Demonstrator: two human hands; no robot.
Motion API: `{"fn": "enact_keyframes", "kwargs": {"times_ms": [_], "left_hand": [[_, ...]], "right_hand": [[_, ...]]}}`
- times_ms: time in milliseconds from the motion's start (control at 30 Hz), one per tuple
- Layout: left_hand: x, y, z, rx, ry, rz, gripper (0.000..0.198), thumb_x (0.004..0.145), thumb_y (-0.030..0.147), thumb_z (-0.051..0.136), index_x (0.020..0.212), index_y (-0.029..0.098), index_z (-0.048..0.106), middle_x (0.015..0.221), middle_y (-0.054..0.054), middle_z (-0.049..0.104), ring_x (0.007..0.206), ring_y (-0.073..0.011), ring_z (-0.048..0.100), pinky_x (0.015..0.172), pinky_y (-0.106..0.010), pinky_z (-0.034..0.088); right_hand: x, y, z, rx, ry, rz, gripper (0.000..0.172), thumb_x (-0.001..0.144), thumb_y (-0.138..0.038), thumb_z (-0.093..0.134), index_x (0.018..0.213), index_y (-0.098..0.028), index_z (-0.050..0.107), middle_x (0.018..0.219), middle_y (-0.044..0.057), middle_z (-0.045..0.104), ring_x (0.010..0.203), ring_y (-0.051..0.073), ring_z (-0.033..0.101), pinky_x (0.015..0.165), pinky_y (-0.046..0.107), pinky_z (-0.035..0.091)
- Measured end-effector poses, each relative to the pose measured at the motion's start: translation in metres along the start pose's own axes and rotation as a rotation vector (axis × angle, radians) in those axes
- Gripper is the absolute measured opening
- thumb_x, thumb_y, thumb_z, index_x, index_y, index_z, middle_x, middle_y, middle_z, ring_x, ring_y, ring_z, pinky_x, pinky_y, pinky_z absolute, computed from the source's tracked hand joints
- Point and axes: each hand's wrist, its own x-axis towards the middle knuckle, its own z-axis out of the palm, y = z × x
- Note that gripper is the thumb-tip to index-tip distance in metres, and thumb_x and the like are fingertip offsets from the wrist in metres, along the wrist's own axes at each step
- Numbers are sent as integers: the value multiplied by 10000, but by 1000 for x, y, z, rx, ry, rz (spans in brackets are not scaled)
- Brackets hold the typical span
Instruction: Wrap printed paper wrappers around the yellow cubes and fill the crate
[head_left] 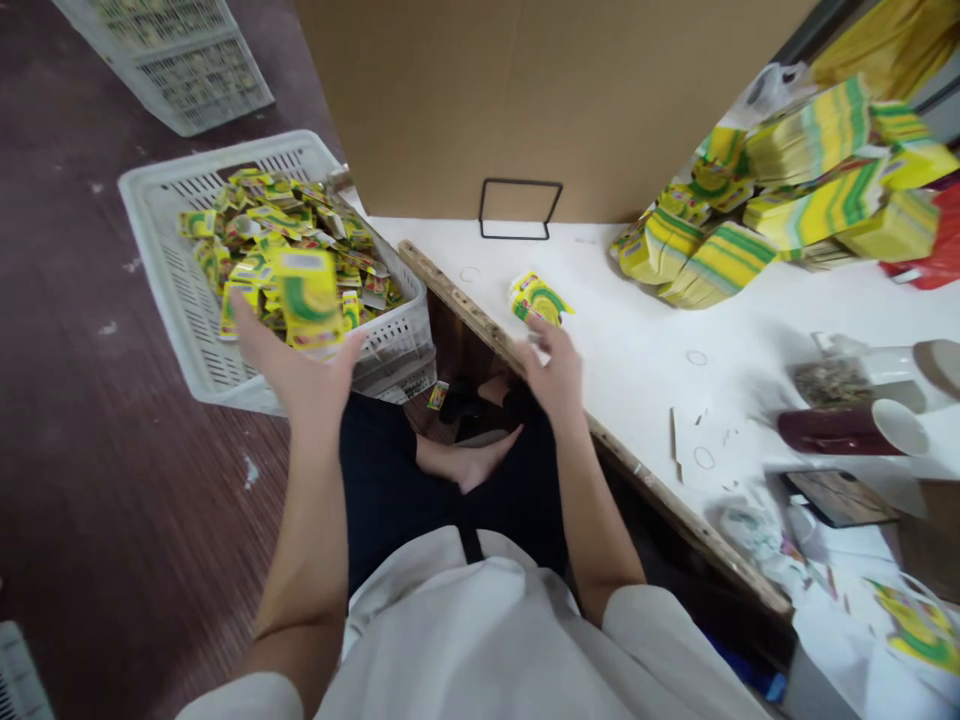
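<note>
My left hand [296, 365] is palm up and spread beside the white basket [161, 255]. A small yellow-green box [309, 297] is just above its fingers, blurred by motion; whether it touches the hand I cannot tell. The basket is filled with several such boxes. My right hand [551, 370] hovers at the edge of the white table [637, 340], fingers bent, close to a flat yellow-green carton blank [536, 298] lying on the table. The hand is blurred.
Stacks of flat yellow-green carton blanks [795, 190] are piled at the table's far right. A black wire stand [520, 208] stands against a cardboard wall [525, 90]. A maroon flask [847, 430] and a phone [836, 497] lie at right. A second white crate [176, 55] sits on the floor.
</note>
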Motion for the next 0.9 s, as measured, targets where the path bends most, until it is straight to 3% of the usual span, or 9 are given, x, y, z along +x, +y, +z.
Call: {"fn": "enact_keyframes", "kwargs": {"times_ms": [33,100,200,300,400,500,600,700,900], "left_hand": [[7,-2,-1,47,65,46,1048,757,504,848,1560,255,223,1628,-36,314,1555,-383,164,1291,-609,114],[7,-3,2,68,74,108,1072,773,510,832,1579,229,183,1659,-65,262,1549,-365,204,1286,-587,156],[-22,-5,20,-46,-179,22,872,798,464,804,1501,166,383,1538,-169,457,1441,-358,426,1209,-599,347],[-59,-11,35,-184,-389,-127,646,826,440,756,1385,201,538,1399,-154,591,1308,-324,571,1069,-535,511],[-79,-14,40,-302,-458,-253,548,827,424,745,1308,204,601,1326,-143,642,1221,-293,634,999,-490,556],[-82,-11,39,-403,-504,-332,510,812,416,756,1253,192,630,1247,-142,690,1159,-277,671,977,-467,568],[-82,-7,41,-498,-559,-352,501,808,394,759,1249,193,632,1200,-139,714,1117,-258,691,971,-445,574],[-84,-7,43,-549,-595,-371,478,814,390,756,1236,197,639,1170,-137,726,1045,-240,712,943,-435,584],[-89,-9,45,-604,-621,-437,442,829,400,752,1203,189,648,1097,-122,734,933,-206,721,901,-413,595]], "right_hand": [[14,7,-8,-57,87,59,392,946,-357,568,1285,-165,613,1283,179,631,1154,307,623,1057,509,469],[36,19,-19,-286,151,247,338,891,-325,635,1172,-139,660,1214,193,623,1118,321,609,1033,529,454],[52,32,-21,-487,106,384,272,809,-282,716,1034,-131,684,1153,190,610,1097,328,582,1004,506,441],[51,39,-16,-515,106,342,250,786,-267,719,991,-140,655,1111,176,609,1043,309,564,969,471,433],[47,41,-12,-489,106,306,188,801,-242,665,965,-164,616,1019,136,630,944,277,558,914,450,442],[47,42,-11,-464,94,308,202,832,-200,588,1030,-165,591,958,113,641,891,264,554,879,436,444],[49,44,-10,-518,144,312,308,801,-210,635,1095,-128,594,1063,174,623,1015,307,545,956,474,414],[50,50,-10,-543,175,332,278,779,-270,684,1013,-133,622,1087,198,591,1063,339,528,993,512,393],[48,48,-11,-509,232,354,253,749,-300,712,910,-192,550,963,119,619,901,282,564,884,488,459]]}}
